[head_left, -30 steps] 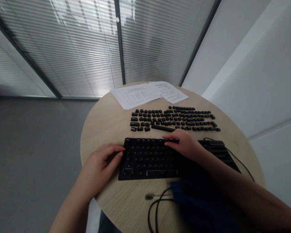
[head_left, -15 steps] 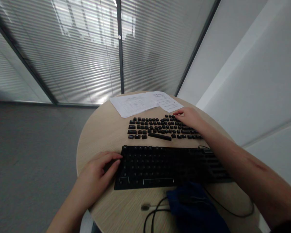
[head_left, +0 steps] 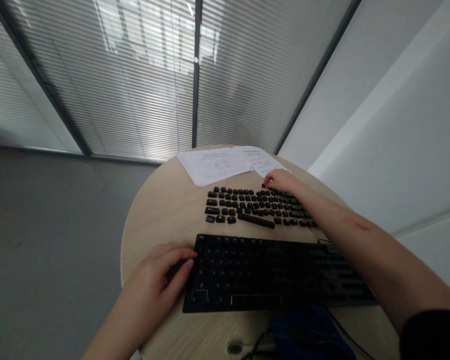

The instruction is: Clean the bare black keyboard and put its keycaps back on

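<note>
A black keyboard (head_left: pixel 300 275) lies across the round table with most of its keycaps off; a few remain along its top row. My left hand (head_left: pixel 161 275) holds the keyboard's left edge between thumb and fingers. Beyond the keyboard, loose black keycaps (head_left: pixel 243 205) are laid out in rows. The long space bar keycap (head_left: pixel 256 220) lies at a slant in front of them. My right hand (head_left: pixel 281 180) reaches over to the far row, fingertips closed on a small black keycap (head_left: pixel 263 185). My right forearm covers the right end of the rows.
Printed paper sheets (head_left: pixel 217 165) lie at the table's (head_left: pixel 146 210) far side. Close to me are a dark blue cloth (head_left: pixel 303 335), a black cable (head_left: pixel 347 330) and a small brush (head_left: pixel 235 347). A glass partition with blinds (head_left: pixel 142 90) and a white wall (head_left: pixel 405 125) stand around the table.
My right hand has shifted slightly left along the far row, its fingertips closing on a keycap there. My left hand keeps its hold on the keyboard. The camera view has shifted a little.
</note>
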A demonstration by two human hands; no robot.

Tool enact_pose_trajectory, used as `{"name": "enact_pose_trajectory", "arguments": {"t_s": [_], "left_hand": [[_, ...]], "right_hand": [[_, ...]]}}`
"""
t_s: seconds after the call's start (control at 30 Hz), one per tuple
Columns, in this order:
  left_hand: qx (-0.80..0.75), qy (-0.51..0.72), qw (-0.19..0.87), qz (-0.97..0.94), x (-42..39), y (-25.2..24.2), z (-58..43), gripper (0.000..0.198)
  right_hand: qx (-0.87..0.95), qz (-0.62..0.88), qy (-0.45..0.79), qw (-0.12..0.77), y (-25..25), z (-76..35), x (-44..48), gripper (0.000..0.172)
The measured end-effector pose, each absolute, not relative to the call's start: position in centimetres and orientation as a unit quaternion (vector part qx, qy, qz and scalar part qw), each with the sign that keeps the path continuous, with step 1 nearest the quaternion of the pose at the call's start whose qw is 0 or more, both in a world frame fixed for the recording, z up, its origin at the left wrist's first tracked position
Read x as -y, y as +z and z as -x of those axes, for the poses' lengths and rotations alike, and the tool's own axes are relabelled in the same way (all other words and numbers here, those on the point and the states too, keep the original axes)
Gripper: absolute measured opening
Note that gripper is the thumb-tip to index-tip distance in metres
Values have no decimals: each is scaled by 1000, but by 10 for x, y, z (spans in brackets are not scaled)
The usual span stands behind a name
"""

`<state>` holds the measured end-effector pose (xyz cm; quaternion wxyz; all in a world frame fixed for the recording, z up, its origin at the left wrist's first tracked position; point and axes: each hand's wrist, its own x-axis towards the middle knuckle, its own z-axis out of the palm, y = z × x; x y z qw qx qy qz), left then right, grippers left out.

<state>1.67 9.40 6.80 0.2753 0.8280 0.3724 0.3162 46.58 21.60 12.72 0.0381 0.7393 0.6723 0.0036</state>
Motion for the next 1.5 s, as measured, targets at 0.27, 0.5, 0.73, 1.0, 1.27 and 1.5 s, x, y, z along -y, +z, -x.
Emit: {"name": "enact_pose_trajectory", "arguments": {"t_s": [0.27,0.5,0.73,1.0,1.27,1.5], "left_hand": [[-366,321,270,-831,-93,73,-19,26],[-367,320,273,-830,-92,75,-19,25],[-371,314,274,-830,-92,74,-19,26],[-374,308,275,-830,-93,68,-17,27],[-380,302,271,-831,-93,72,-20,28],[-391,300,256,-832,-93,70,-17,27]], "right_hand": [[-685,-727,8,42,123,-465,-219,19],[-697,-716,19,37,125,-465,-229,25],[-703,-710,22,26,115,-458,-229,25],[-697,-711,60,-76,141,-439,-189,31],[-786,-573,-40,-227,134,-387,-29,19],[-794,-575,-33,-196,113,-370,-12,30]]}}
